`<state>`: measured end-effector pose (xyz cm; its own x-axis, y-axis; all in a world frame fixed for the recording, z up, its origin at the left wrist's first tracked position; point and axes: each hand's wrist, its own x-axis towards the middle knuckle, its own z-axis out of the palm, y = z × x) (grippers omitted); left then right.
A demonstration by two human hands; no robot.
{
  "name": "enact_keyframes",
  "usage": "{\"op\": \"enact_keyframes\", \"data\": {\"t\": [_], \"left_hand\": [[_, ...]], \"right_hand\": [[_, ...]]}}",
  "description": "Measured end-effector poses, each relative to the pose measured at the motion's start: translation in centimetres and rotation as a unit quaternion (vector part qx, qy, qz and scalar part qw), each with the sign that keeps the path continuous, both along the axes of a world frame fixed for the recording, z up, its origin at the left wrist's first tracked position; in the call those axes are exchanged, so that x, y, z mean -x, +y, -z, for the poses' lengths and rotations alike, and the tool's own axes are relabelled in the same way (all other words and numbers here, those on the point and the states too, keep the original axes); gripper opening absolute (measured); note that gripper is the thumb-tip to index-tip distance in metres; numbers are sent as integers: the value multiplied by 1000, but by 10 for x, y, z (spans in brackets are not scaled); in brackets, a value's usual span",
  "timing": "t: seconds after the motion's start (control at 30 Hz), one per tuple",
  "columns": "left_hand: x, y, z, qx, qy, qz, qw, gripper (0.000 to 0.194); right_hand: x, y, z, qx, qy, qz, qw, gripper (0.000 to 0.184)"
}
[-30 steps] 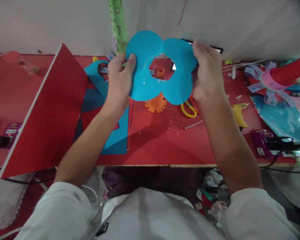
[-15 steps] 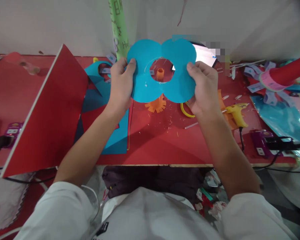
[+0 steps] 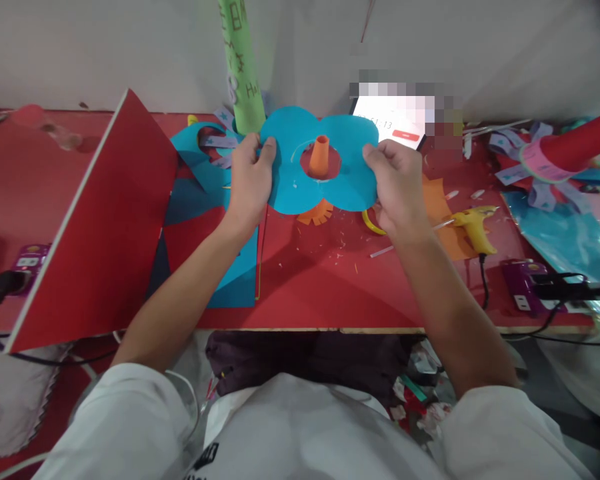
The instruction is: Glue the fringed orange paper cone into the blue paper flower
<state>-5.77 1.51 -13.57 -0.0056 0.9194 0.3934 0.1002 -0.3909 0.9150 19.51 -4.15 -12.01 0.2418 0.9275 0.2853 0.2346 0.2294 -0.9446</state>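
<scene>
Between my two hands stretches a blue paper flower shape (image 3: 353,180) with rounded lobes and a round hole in the middle. My left hand (image 3: 253,170) pinches its left edge, thumb on top. The right edge is gripped by my right hand (image 3: 397,177) in the same way. Through the hole shows an orange paper tube (image 3: 320,157) standing upright, and its fringed base (image 3: 317,213) sticks out below the blue paper. Part of a yellow ring (image 3: 373,223) shows by my right hand; the rest is hidden.
A yellow glue gun (image 3: 474,227) lies at right on orange paper (image 3: 433,193), near a purple power socket (image 3: 523,283). A red board (image 3: 100,233) stands tilted at left beside blue sheets (image 3: 237,287). Behind are a green paper tube (image 3: 243,73) and a lit screen (image 3: 387,117).
Both hands have lowered the blue paper flower shape and tipped it flatter. More of the orange tube now shows through the hole, and the screen behind is more exposed.
</scene>
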Motion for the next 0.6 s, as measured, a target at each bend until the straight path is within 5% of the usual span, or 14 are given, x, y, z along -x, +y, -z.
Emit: {"op": "enact_keyframes", "data": {"t": [0.2, 0.6], "left_hand": [[-5, -5, 5, 27, 14, -46, 998, 61], [-15, -5, 59, 44, 61, -70, 995, 55]], "right_hand": [[-2, -1, 9, -1, -16, 5, 1000, 69], [-2, -12, 36, 54, -60, 23, 996, 69]]}}
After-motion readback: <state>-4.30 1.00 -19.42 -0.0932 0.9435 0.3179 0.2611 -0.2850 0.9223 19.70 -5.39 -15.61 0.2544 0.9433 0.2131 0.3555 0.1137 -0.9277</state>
